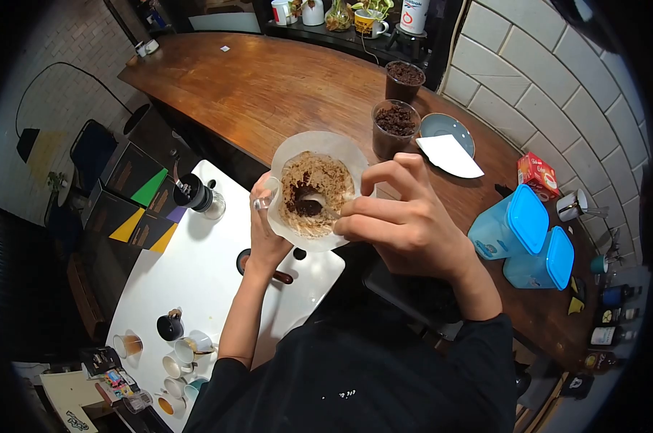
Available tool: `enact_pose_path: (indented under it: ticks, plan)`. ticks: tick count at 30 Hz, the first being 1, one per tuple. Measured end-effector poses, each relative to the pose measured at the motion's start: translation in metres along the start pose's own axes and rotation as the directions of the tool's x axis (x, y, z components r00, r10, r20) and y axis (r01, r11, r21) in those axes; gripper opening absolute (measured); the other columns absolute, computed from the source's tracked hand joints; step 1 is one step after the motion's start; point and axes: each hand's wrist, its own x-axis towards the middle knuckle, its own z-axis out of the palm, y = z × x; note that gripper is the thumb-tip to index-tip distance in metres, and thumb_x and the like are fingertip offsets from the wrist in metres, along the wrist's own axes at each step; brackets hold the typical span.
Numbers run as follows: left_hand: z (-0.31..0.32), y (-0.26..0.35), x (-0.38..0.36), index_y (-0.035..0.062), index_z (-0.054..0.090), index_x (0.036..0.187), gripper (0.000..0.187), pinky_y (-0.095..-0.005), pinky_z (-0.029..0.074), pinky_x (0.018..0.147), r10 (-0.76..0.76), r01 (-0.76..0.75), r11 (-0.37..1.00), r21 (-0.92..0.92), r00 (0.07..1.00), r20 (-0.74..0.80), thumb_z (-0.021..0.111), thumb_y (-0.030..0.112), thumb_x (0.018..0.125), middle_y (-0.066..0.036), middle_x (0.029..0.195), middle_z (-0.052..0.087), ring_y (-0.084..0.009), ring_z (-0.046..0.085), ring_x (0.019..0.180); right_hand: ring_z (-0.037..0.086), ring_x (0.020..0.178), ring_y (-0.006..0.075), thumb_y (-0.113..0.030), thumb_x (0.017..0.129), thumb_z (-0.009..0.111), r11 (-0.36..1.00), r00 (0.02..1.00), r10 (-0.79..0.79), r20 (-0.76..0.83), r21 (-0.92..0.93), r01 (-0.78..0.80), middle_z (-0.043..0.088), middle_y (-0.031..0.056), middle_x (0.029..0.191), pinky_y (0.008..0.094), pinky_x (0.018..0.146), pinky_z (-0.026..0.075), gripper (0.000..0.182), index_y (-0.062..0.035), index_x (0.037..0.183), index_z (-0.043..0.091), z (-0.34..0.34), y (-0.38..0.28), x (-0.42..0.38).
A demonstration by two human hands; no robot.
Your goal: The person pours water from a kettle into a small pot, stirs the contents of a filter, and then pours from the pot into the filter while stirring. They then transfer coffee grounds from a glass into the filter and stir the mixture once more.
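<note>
A white paper filter [319, 144] lined with wet brown coffee grounds [316, 173] is held up in front of me, its mouth facing the camera. My left hand [264, 231] is wrapped round its left side, with a ring on one finger. My right hand [402, 220] pinches a spoon [326, 207], whose tip is down in the dark hollow of the grounds. Beyond the right hand, two clear cups of dark grounds, a nearer one [396, 121] and a farther one [404, 76], stand on the wooden counter [269, 86].
Folded white filters [450, 155] lie on a blue plate [448, 126]. Blue-lidded containers [510, 224] and a red box [536, 175] stand at right. The white table [153, 281] at left bears a hand grinder [191, 193], a wooden-handled tool [282, 276] and several cups [173, 366].
</note>
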Motion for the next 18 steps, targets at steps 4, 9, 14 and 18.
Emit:
enact_pose_path:
  ticks: [4, 9, 14, 18]
  plan:
    - [0.004, 0.011, 0.0, 0.0064, 0.048, 0.137, 0.082, -0.05, 0.043, 0.107, -0.037, 0.037, 0.999, -0.006, 0.999, -0.019, 0.092, 0.018, 0.07, -0.018, 0.14, 0.051, -0.0388, 0.052, 0.128, 0.058, 0.107, 0.0208, -0.009, 0.077, 0.071, 0.998, 0.997, 0.049, -0.061, -0.028, -0.05, 0.068, -0.0044, 0.094, 0.0451, 0.099, 0.036, 0.017, -0.0139, 0.093, 0.072, 0.003, 0.001, -0.001]
    - [0.003, 0.006, -0.001, 0.0074, 0.048, 0.14, 0.079, -0.0504, 0.041, 0.109, 0.02, -0.019, 1.0, 0.022, 1.0, -0.02, 0.089, 0.02, 0.073, -0.016, 0.143, 0.051, -0.0382, 0.051, 0.13, 0.058, 0.107, 0.0208, -0.009, 0.076, 0.071, 0.999, 0.999, 0.025, -0.032, -0.028, -0.026, 0.068, -0.0045, 0.094, 0.045, 0.099, 0.036, 0.018, -0.0137, 0.093, 0.072, 0.008, -0.003, -0.002]
    - [-0.004, 0.03, 0.014, 0.0073, 0.048, 0.142, 0.079, -0.05, 0.04, 0.11, 0.236, -0.219, 0.939, 0.265, 0.971, -0.032, 0.088, 0.019, 0.075, -0.017, 0.144, 0.051, -0.0379, 0.05, 0.132, 0.059, 0.106, 0.0211, -0.009, 0.076, 0.071, 0.999, 0.999, 0.038, -0.006, -0.01, -0.038, 0.068, -0.0049, 0.094, 0.0448, 0.1, 0.036, 0.019, -0.0134, 0.095, 0.072, 0.006, -0.009, -0.005]
    - [-0.002, 0.027, 0.01, 0.007, 0.048, 0.142, 0.078, -0.0498, 0.04, 0.11, 0.175, -0.163, 0.956, 0.244, 0.984, -0.029, 0.087, 0.019, 0.076, -0.016, 0.144, 0.051, -0.0377, 0.049, 0.133, 0.059, 0.105, 0.0218, -0.009, 0.075, 0.072, 0.997, 0.997, 0.071, -0.018, 0.01, -0.071, 0.068, -0.0036, 0.095, 0.0449, 0.1, 0.037, 0.021, -0.0121, 0.097, 0.072, -0.003, -0.008, -0.004]
